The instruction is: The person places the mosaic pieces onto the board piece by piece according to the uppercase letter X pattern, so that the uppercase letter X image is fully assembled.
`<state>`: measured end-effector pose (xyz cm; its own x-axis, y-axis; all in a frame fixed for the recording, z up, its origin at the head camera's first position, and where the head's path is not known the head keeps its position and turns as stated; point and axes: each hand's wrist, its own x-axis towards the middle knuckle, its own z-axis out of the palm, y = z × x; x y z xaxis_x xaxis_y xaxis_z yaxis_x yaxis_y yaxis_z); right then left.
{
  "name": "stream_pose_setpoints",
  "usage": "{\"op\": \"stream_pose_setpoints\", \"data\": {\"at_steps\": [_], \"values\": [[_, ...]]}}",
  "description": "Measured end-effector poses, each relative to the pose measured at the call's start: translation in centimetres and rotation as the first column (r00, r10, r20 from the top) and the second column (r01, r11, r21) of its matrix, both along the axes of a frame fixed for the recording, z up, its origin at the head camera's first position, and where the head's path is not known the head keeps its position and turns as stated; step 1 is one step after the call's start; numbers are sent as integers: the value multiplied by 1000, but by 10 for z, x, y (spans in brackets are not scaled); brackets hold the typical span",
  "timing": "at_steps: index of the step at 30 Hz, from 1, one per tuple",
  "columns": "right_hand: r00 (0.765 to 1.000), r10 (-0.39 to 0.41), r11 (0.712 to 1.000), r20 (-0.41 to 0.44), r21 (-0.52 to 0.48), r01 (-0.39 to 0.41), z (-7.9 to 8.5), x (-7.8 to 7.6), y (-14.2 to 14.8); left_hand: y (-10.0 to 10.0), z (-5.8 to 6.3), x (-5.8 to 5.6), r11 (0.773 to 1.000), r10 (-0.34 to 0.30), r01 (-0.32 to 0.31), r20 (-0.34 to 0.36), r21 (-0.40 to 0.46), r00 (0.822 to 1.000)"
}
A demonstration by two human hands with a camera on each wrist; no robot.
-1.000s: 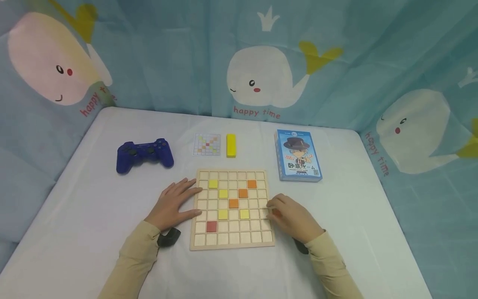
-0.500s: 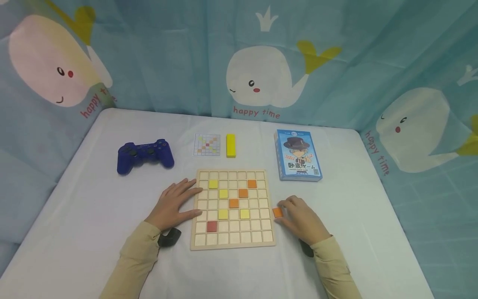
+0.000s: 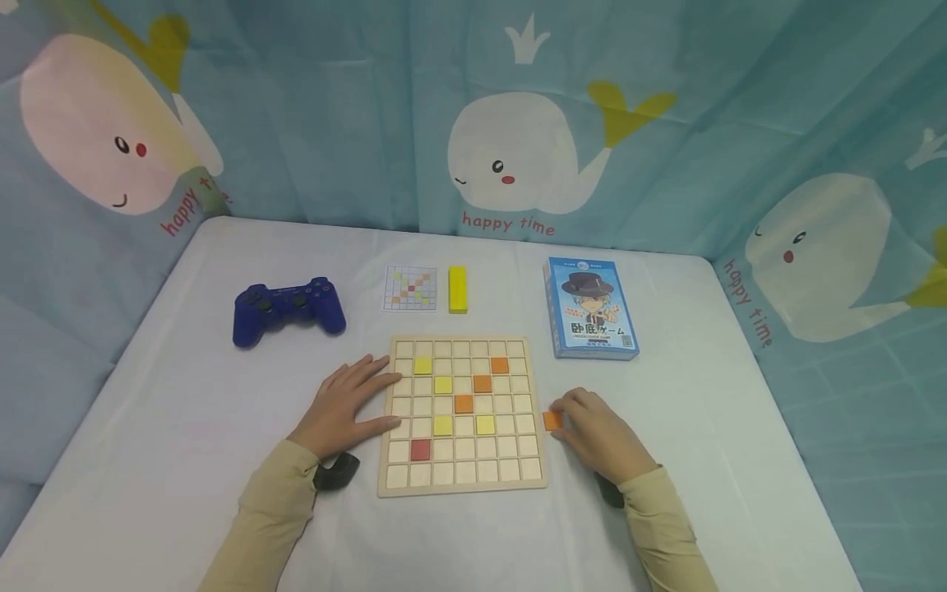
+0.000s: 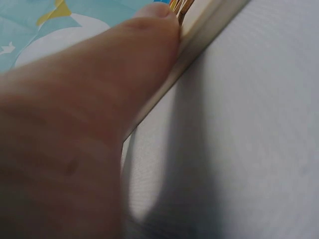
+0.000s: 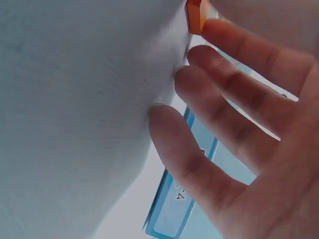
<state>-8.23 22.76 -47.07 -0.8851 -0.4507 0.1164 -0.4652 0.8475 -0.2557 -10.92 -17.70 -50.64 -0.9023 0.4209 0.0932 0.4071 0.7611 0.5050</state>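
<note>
A wooden grid board [image 3: 462, 492] lies on the white table, with yellow, orange and red square tiles in some of its cells. My left hand [image 3: 348, 407] rests spread at the board's left edge, fingertips and thumb on the frame; in the left wrist view the thumb [image 4: 134, 55] reaches the board's side. Just right of the board, my right hand [image 3: 602, 432] pinches an orange tile [image 3: 552, 421] between thumb and index finger, low over the table. The right wrist view shows that tile [image 5: 195, 17] at the fingertips, the other fingers loosely extended.
Behind the board lie a printed pattern card [image 3: 410, 288] and a yellow block [image 3: 458, 289]. A blue game controller [image 3: 288, 310] is at the left, and a blue card game box [image 3: 592, 308] at the right. A whale-print curtain [image 3: 355, 123] surrounds the table.
My right hand has moved right from the board's right edge to the table beside it, bringing the orange tile into clearer view. The left hand stays in place.
</note>
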Motion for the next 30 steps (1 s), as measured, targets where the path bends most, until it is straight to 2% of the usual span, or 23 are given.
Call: {"op": "stream_pose_setpoints", "data": {"at_steps": [4, 8, 10, 15, 20, 25, 30], "values": [[1000, 14, 1000, 6, -20, -14, 1, 1, 1, 0, 0, 0, 1000, 1, -1, 2, 7, 1000], [999, 22, 996, 36, -91, -18, 4, 4, -2, 1, -2, 1, 1000, 2, -2, 1, 8, 1000], [998, 44, 990, 55, -136, -36, 6, 6, -6, 1, -4, 0, 1000, 3, -3, -2, 1, 1000], [991, 105, 981, 77, -168, -91, 8, 11, -19, 1, -5, 1, 1000, 9, -9, 11, -8, 1000], [985, 146, 981, 96, -146, -131, 7, 15, -32, 1, -3, 1, 1000, 11, -10, 15, -14, 1000], [978, 198, 974, 59, -124, -190, 4, 17, -41, 0, -3, 0, 1000, 13, -13, -3, -12, 1000], [977, 207, 975, 54, -97, -202, 6, 16, -46, 0, -5, 0, 1000, 12, -12, -23, -4, 1000]]}}
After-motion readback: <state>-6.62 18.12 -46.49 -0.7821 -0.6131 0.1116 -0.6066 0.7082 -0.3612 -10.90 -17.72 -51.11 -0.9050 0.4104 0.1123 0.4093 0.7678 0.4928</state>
